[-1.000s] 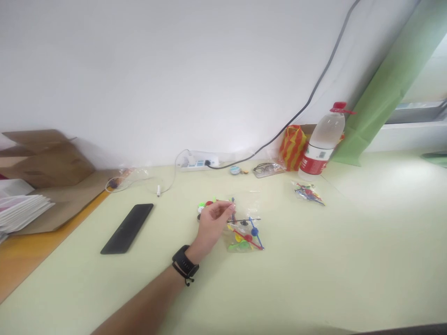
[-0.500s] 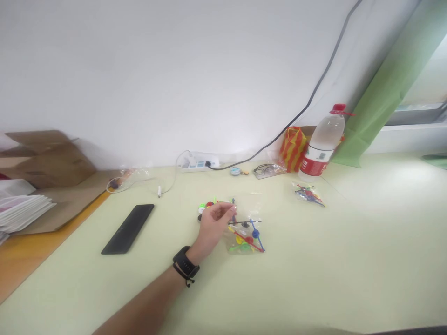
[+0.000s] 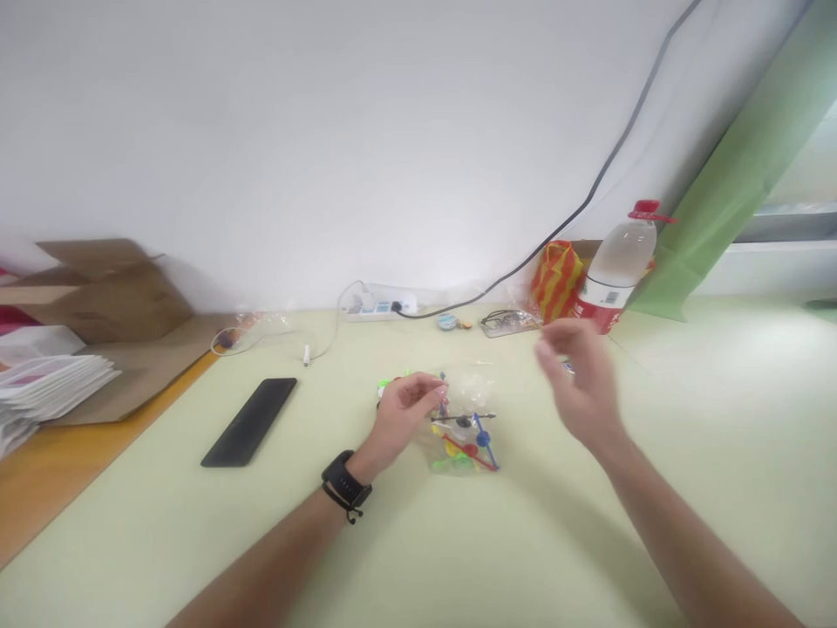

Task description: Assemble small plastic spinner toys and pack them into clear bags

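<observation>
My left hand (image 3: 400,414), with a black watch on its wrist, rests on the pale green table (image 3: 510,541) and pinches the left edge of a clear plastic bag of coloured toy parts (image 3: 463,427). More small coloured pieces (image 3: 385,386) lie just behind that hand. My right hand (image 3: 579,384) hovers above the table to the right of the bag, motion-blurred, fingers loosely spread and holding nothing. It hides a second small bag of parts.
A black phone (image 3: 249,421) lies to the left. At the wall stand a power strip (image 3: 383,304), glasses in a clear bag (image 3: 506,322), a striped orange pouch (image 3: 555,281) and a water bottle (image 3: 618,275). Cardboard (image 3: 105,301) and stacked papers (image 3: 45,388) are far left.
My right hand has come into view from the right and now hovers beside the bag. My left hand stays pinched on the bag's edge.
</observation>
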